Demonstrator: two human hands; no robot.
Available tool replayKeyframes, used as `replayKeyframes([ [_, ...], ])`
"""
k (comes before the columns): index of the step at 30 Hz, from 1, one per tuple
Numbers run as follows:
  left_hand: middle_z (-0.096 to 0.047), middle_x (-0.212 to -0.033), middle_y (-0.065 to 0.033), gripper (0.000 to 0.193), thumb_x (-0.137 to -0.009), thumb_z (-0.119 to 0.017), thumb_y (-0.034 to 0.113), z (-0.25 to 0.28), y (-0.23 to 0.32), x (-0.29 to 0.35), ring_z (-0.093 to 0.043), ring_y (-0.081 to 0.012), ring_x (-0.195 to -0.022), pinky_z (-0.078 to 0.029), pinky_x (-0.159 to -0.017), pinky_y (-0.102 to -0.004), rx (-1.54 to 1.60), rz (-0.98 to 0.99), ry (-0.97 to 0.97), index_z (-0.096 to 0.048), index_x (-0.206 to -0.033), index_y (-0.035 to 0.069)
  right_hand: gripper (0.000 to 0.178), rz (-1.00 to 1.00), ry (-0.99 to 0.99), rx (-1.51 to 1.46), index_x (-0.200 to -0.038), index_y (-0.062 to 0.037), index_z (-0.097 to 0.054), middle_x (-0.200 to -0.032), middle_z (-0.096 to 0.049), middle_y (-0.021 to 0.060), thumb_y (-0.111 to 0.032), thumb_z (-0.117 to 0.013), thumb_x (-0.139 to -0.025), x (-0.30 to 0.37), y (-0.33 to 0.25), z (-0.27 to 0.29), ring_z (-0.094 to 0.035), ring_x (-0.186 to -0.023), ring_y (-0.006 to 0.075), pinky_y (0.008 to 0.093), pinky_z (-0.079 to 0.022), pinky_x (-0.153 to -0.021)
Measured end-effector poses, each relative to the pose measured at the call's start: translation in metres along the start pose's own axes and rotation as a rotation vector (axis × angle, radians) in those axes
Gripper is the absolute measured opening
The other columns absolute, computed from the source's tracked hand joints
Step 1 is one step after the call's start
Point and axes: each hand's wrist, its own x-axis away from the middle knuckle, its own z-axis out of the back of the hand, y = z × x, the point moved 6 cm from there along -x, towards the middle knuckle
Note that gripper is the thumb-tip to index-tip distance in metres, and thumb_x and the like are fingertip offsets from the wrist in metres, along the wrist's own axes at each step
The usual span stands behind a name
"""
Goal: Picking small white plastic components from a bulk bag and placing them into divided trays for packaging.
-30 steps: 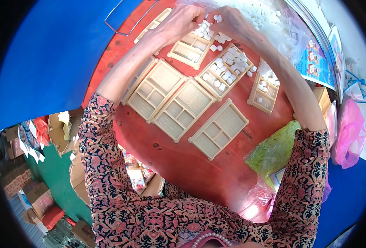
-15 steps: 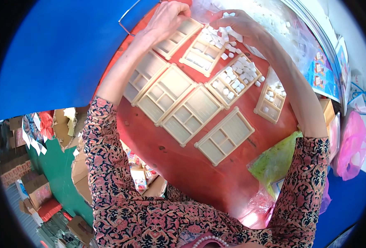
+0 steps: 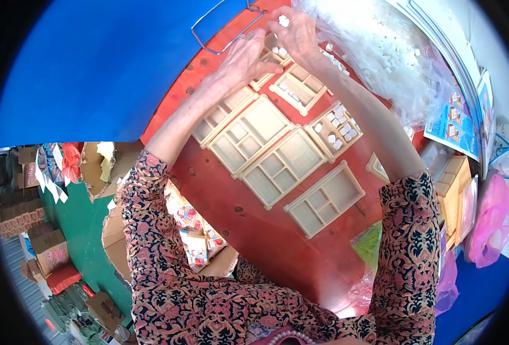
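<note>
Clutching a white piece [image 3: 283, 21], the right hand [image 3: 298, 35] has moved left over the farthest tray [image 3: 270, 57], now partly filled. The left hand [image 3: 244, 62] spreads loosely alongside.

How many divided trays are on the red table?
8: three trays side by side, three past that row's far ends, one lowest in view, one rightmost, mostly covered. More may be hidden.

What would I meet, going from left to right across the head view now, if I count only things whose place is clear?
Green floor, left hand, right hand, clear plastic bag of white pieces, blue printed sheet, pink plastic bag.
</note>
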Motion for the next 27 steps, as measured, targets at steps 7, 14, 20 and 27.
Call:
replayKeyframes([
  [7, -0.059, -0.089, -0.0263, 0.055, -0.070, -0.078, 0.027, 0.005, -0.001, 0.005, -0.059, -0.0404, -0.088, -0.047, -0.070, -0.0448, 0.123, -0.017, 0.045, -0.044, -0.097, -0.007, 0.025, 0.030, 0.018, 0.007, -0.091, -0.0069, -0.069, -0.078, -0.063, 0.0054, -0.028, -0.068, -0.077, 0.005, -0.006, 0.000, -0.057, -0.081, 0.0142, 0.0310, -0.045, -0.076],
  [14, -0.055, -0.116, -0.0235, 0.065, -0.070, -0.077, 0.027, 0.005, -0.006, 0.008, -0.057, -0.0373, -0.102, -0.046, -0.083, -0.0447, 0.095, 0.096, 0.004, -0.046, -0.117, -0.005, 0.026, -0.196, -0.195, -0.200, -0.098, -0.0094, -0.069, -0.085, -0.068, 0.0033, -0.029, -0.066, -0.081, 0.004, -0.003, -0.002, -0.058, -0.078, 0.0120, 0.0290, -0.046, -0.074],
  [20, -0.056, -0.113, -0.0211, 0.065, -0.069, -0.077, 0.029, 0.006, -0.003, 0.006, -0.057, -0.0353, -0.101, -0.046, -0.084, -0.0435, 0.058, 0.069, 0.020, -0.050, -0.116, -0.006, 0.019, 0.186, -0.259, 0.063, -0.102, -0.0066, -0.066, -0.083, -0.067, 0.0094, -0.013, -0.063, -0.084, 0.010, -0.020, 0.002, -0.059, -0.070, 0.0144, 0.0296, -0.047, -0.066],
  [27, -0.057, -0.107, -0.0186, 0.066, -0.069, -0.076, 0.035, 0.002, -0.005, 0.006, -0.057, -0.0321, -0.098, -0.047, -0.081, -0.0416, -0.022, 0.021, 0.023, -0.054, -0.115, -0.008, 0.007, 0.369, 0.033, -0.251, -0.079, 0.0004, -0.065, -0.077, -0.064, 0.0135, -0.004, -0.063, -0.073, 0.010, -0.042, 0.033, -0.062, -0.074, 0.0211, 0.0342, -0.049, -0.066],
])
